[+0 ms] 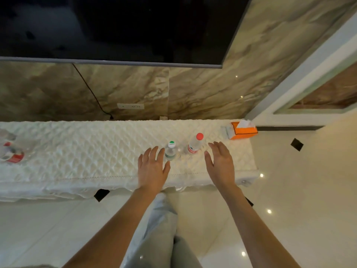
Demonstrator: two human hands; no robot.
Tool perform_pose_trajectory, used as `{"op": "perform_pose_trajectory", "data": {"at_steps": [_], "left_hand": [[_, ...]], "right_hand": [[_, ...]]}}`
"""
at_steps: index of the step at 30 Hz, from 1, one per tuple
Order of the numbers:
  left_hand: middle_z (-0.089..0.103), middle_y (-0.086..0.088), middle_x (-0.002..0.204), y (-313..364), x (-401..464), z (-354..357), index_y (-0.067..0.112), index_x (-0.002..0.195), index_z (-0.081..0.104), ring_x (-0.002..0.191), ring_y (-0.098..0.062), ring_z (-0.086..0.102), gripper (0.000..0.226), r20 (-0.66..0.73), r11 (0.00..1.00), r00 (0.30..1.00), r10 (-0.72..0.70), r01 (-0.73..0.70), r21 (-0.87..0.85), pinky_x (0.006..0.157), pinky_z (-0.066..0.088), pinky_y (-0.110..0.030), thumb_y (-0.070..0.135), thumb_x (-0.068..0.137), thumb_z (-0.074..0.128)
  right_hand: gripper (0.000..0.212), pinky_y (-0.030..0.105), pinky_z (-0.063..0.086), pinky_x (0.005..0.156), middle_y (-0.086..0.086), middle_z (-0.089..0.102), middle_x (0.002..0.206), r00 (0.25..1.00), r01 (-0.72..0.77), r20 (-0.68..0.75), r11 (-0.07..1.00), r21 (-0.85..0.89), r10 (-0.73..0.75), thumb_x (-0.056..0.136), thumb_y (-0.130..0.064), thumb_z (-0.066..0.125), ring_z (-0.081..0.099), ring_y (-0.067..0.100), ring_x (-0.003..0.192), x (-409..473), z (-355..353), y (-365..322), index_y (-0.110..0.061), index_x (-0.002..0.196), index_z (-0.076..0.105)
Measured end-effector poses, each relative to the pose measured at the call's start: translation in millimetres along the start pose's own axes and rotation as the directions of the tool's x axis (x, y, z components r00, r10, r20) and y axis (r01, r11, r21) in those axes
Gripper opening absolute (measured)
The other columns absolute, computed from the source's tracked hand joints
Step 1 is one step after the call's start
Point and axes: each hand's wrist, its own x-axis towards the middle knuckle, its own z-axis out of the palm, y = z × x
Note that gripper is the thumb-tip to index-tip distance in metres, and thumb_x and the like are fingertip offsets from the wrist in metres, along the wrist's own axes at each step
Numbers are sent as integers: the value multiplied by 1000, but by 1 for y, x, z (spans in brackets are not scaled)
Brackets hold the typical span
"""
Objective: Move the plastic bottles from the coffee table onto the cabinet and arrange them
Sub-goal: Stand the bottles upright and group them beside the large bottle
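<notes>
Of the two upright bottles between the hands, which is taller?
The red-capped bottle, standing nearer the right hand; the green-capped bottle by the left hand is shorter.

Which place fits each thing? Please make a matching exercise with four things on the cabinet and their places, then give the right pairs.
Things:
1. green-cap bottle
2. red-cap bottle
3. tissue box
4. left hand

Places:
A. far right end of the cabinet
B. just left of the green-cap bottle
C. nearest the right hand
D. between the left hand and the red-cap bottle

Pairs: 1-D, 2-C, 3-A, 4-B
</notes>
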Motion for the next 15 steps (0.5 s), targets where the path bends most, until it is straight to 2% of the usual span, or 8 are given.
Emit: {"op": "perform_pose_trajectory", "data": {"at_steps": [4,7,12,15], "left_hand": [[60,-16,124,8,39,18,9,120,60,113,-36,56,48,33,999,999,-25,26,-21,90,48,-54,31,79,71],[59,-15,126,8,63,37,9,124,57,115,-35,55,52,60,1000,998,-20,20,2,91,48,-54,33,79,71],[59,-15,126,7,91,70,9,127,54,114,-35,56,62,115,992,986,-120,125,-33,89,50,-53,35,75,74],[59,-15,126,7,97,94,10,130,52,113,-34,57,70,134,984,978,-163,170,-44,87,51,-51,37,71,78]], "right_hand": [[44,43,45,97,18,60,124,999,26,43,1000,0,-26,93,-36,41,53,34,120,40,13,16,-5,119,59],[42,45,46,99,18,59,126,995,45,89,999,10,-46,92,-34,45,52,34,122,70,29,28,-5,120,58],[52,47,46,99,16,58,128,968,125,217,992,12,-125,92,-44,37,50,33,124,107,57,49,-8,122,58],[48,46,43,103,10,54,135,925,186,336,982,9,-178,92,-45,49,44,28,130,125,80,64,-13,128,55]]}}
